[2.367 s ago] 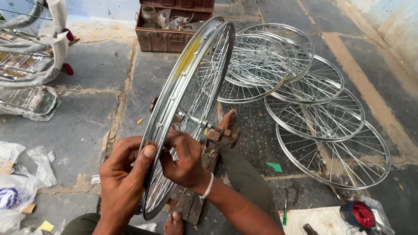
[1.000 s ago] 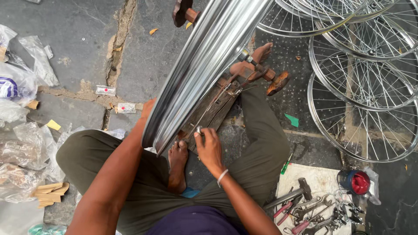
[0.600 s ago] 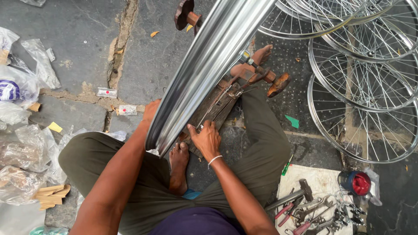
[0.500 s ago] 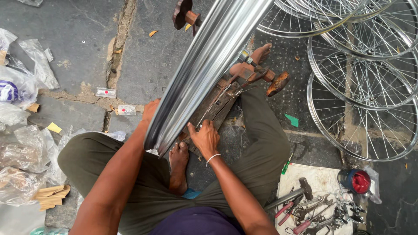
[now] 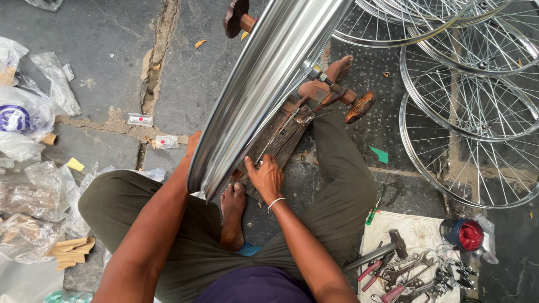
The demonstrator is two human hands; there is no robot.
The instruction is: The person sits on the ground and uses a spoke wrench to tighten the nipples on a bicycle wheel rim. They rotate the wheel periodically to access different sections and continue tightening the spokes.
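Soft, even daylight; sharp focus; bright glare on the chrome rim (image 5: 264,90).

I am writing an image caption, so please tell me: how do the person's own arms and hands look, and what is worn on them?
Both forearms are bare; no sleeves or gloves show. The right hand has a thin white band around the wrist. The left hand is mostly hidden behind the shiny wheel rim; no ring or watch shows on its arm.
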